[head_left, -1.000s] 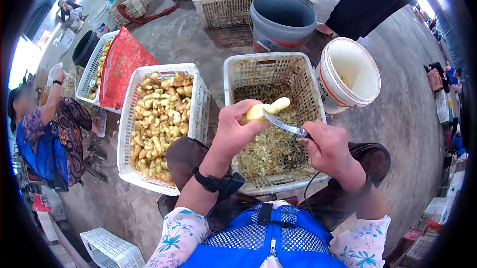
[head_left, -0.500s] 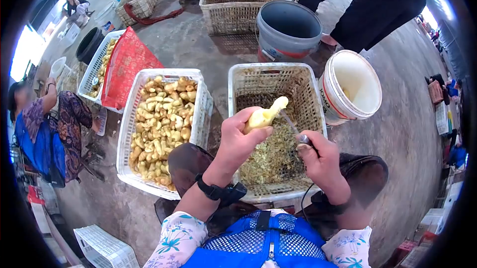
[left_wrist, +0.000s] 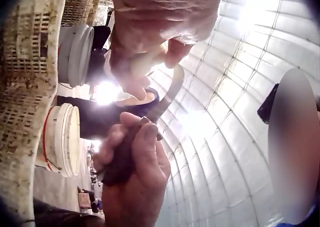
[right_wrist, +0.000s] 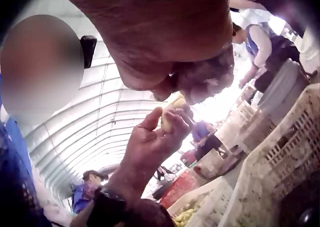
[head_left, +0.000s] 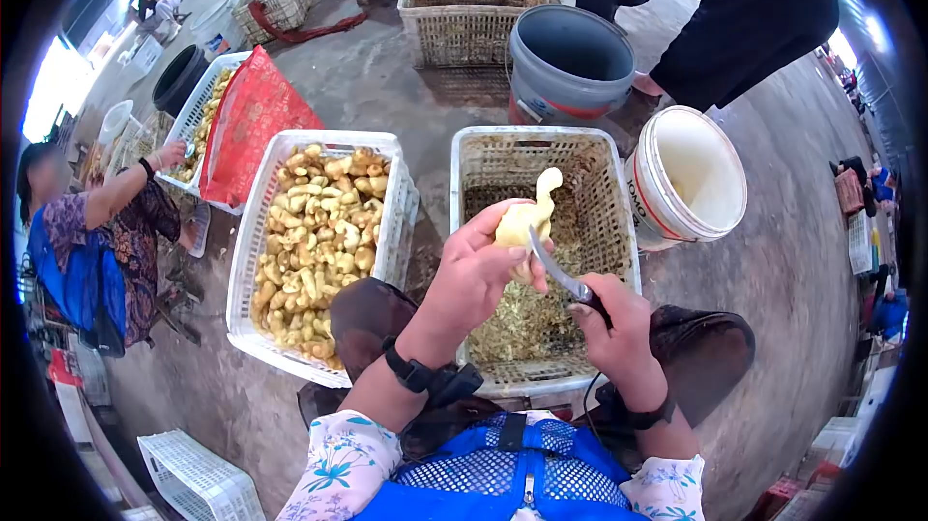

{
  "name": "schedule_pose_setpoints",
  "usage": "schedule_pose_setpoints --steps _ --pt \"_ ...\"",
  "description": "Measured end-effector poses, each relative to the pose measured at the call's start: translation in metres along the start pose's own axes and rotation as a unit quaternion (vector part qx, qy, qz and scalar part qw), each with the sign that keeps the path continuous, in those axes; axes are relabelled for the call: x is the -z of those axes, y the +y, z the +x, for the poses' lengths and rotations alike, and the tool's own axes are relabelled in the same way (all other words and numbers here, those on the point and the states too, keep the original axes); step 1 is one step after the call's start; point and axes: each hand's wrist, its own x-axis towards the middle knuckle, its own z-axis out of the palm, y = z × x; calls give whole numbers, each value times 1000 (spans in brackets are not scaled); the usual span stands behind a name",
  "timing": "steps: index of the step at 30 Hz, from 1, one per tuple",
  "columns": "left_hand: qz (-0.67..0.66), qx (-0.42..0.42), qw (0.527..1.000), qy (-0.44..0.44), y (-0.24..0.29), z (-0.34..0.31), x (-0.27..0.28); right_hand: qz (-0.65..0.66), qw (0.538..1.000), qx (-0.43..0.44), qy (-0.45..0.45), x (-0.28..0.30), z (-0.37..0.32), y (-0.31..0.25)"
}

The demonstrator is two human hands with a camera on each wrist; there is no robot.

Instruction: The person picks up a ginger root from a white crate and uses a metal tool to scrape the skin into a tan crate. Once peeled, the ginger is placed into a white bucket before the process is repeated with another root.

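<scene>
My left hand (head_left: 472, 270) holds a pale, peeled-looking ginger root (head_left: 522, 223), thumb on the near side, with a knobby end pointing up. In my right hand (head_left: 619, 328) is a small knife with a curved blade (head_left: 559, 272); its tip lies against the root in the head view. The left wrist view shows the right fingers curled round the dark knife handle (left_wrist: 122, 159). The right wrist view shows the left fingers round the root (right_wrist: 170, 122). Both hands are above a white crate (head_left: 455, 192) with scraps and peelings (head_left: 507, 332) in its bottom.
A white crate (head_left: 240, 270) heaped with ginger stands left, a red sack (head_left: 256, 125) behind it. A white bucket (head_left: 701, 217) and a grey bucket (head_left: 556, 81) stand beyond the peelings crate. Another person (head_left: 97, 241) sits at far left.
The root has turned to point more upward in my left hand. The knife came away from it, then returned to its lower part. The person at left has reached toward a crate.
</scene>
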Motion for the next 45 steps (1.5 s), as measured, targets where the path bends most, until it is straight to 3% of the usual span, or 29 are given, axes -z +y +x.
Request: schedule_pose_setpoints --steps 7,10,13,14,16,19,25,29,41,45 --pt "151 -16 988 -7 -7 0 6 -107 992 57 22 -1 17 8" --pt "107 19 994 -19 -1 -1 2 -148 986 47 57 4 22 21" --pt "-7 48 998 -25 -1 0 7 -53 997 19 59 6 14 13" --pt "-6 41 999 0 0 0 5 4 998 -26 53 6 7 13" --pt "-3 22 999 49 6 1 -2 117 986 -113 42 6 -5 14" --pt "-19 46 997 56 8 -4 0 245 956 -158 30 6 -6 11" --pt "12 22 1000 -3 12 -2 -1 224 966 -109 -68 16 -14 15" --pt "-51 50 997 0 10 -4 6 210 966 -119 -95 16 -20 23" --pt "-50 81 994 48 7 -5 0 151 981 -42 -111 6 -6 23" --pt "150 -38 988 -11 -1 -5 6 143 982 -36 -121 4 -4 25"
